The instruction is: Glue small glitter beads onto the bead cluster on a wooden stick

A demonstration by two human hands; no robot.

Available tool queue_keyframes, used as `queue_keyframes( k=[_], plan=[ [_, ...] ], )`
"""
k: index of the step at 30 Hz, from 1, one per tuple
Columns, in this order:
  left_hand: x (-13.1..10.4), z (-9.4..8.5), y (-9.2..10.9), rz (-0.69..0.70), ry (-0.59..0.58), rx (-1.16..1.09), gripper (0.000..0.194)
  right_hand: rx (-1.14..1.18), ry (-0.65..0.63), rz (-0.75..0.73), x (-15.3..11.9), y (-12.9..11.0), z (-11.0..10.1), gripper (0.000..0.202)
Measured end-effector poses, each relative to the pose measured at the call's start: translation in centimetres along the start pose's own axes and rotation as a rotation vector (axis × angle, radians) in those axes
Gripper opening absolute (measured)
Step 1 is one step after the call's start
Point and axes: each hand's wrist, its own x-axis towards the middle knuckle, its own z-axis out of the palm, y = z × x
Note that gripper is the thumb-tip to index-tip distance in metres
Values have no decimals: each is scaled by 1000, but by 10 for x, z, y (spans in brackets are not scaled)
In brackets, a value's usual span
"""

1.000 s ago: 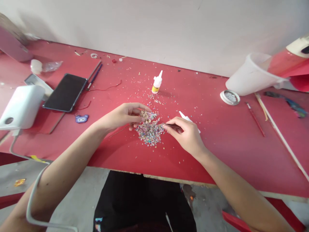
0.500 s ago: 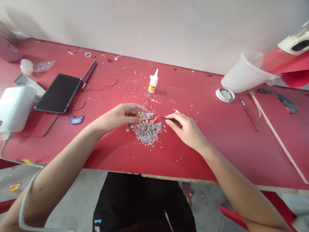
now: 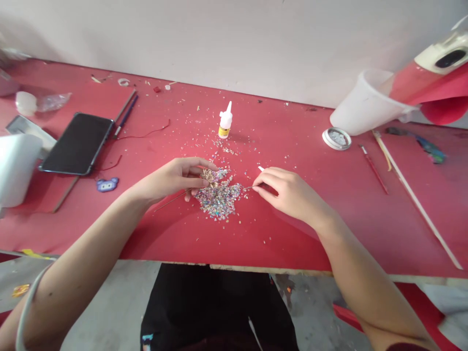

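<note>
My left hand (image 3: 185,178) is closed around a gold ornament (image 3: 210,176) with pink and iridescent bits on its far end. Its long thin stem (image 3: 170,200) juts out toward the lower left. Just below lies a heap of shiny multicoloured chips (image 3: 219,200) on the red tabletop. On the right side of the heap, my right hand (image 3: 283,187) pinches dark, slender tweezers (image 3: 249,187), the tips touching or just over loose chips at its edge. Most of the tweezers is hidden by the fingers. A small white glue bottle (image 3: 225,122) with a yellow label stands upright behind the heap.
On the left lie a black phone (image 3: 78,144), a blue-purple charm (image 3: 107,184) and a brush (image 3: 126,117). To the right are a round tin of white bits (image 3: 336,138), a leaning white cup (image 3: 360,105) and a red brush (image 3: 375,170). A wall (image 3: 234,44) rises behind.
My right hand has drawn the tweezers slightly back, toward the right and nearer me, away from the ornament. My left hand keeps its hold. The whole view has shifted a little.
</note>
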Motion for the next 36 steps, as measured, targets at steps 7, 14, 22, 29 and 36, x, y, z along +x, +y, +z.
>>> queue_keyframes(
  k=[7, 14, 22, 29, 36],
  plan=[
    [0, 0, 0, 8, 15, 5, 35, -22, -92, -38, -5, 3, -10, 19],
    [0, 0, -1, 7, 12, 20, 34, -31, -27, -109, 0, -2, 3, 23],
    [1, -3, -4, 19, 1, 13, 34, -193, 32, -19, 0, 0, 7, 25],
    [0, -2, -3, 16, 4, 6, 34, -208, 82, -43, 1, -1, 15, 21],
    [1, -1, -2, 7, 17, 15, 36, -209, 99, -72, 1, 0, 19, 19]
  ],
)
